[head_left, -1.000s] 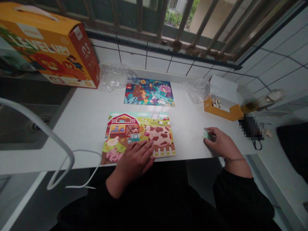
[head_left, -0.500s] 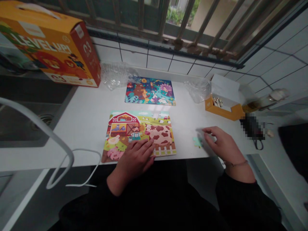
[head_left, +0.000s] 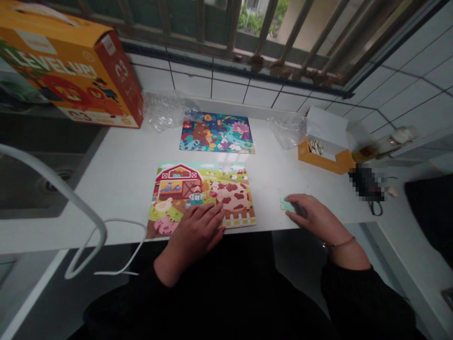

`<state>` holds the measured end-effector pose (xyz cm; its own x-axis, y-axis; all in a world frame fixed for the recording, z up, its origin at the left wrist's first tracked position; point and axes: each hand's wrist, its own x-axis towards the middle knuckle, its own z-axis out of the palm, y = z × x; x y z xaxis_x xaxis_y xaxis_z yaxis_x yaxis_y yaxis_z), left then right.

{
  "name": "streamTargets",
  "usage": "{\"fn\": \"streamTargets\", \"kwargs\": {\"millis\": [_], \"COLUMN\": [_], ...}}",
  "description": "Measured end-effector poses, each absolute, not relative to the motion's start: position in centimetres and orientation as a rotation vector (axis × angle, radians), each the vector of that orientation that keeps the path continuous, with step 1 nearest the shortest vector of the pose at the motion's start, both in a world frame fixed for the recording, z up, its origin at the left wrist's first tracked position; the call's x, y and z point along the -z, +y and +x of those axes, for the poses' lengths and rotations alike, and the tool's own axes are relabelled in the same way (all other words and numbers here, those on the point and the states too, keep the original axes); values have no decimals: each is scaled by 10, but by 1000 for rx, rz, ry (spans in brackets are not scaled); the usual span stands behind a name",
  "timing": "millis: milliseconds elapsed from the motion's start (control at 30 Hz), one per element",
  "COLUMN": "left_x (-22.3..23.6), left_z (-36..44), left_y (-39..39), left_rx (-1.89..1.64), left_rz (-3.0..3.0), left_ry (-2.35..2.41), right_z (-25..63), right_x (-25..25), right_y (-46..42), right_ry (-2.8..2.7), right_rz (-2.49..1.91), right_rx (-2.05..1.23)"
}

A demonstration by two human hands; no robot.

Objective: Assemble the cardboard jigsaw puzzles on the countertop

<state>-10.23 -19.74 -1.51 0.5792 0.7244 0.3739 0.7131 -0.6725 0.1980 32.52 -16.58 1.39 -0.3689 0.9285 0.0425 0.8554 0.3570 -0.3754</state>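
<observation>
A farm puzzle with a red barn and a spotted cow lies near the front edge of the white counter. My left hand rests flat on its lower edge, fingers stretched out. To the right of the puzzle, my right hand lies on the counter with its fingertips on a small pale green puzzle piece. The fingers are bent over the piece, pressing it to the surface.
A second, blue-toned puzzle lies farther back. An orange puzzle box stands at the back left over a sink. Crumpled plastic bags and a small open orange box sit behind. A white cable loops at the left.
My right hand has slid the green piece leftward along the counter toward the farm puzzle. My left hand has stayed on the puzzle.
</observation>
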Motion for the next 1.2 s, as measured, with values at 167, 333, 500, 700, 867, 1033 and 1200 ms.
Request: {"fn": "streamTargets", "kwargs": {"millis": [167,333,500,700,867,1033,1200], "left_x": [15,17,17,16,16,15,16], "left_z": [-102,-102,-102,-102,-102,-102,-103], "left_y": [-197,-197,-198,-200,-200,-199,-199], "left_rx": [-688,-663,-641,-643,-617,-648,-613], "left_rz": [2763,2761,2753,2741,2738,2749,2739], "left_ry": [1262,1266,1280,1290,1294,1283,1297], "right_z": [308,267,204,147,136,138,134], "right_x": [-20,-26,-24,-1,10,12,11], "right_y": [-151,-116,-64,-16,-12,-21,-25], "right_ry": [-2361,-2327,-2423,-2515,-2524,-2549,-2575], "right_rz": [-1607,-1482,-1273,-1092,-1040,-1106,-1103], "right_rx": [-409,-421,-445,-469,-415,-310,-272]}}
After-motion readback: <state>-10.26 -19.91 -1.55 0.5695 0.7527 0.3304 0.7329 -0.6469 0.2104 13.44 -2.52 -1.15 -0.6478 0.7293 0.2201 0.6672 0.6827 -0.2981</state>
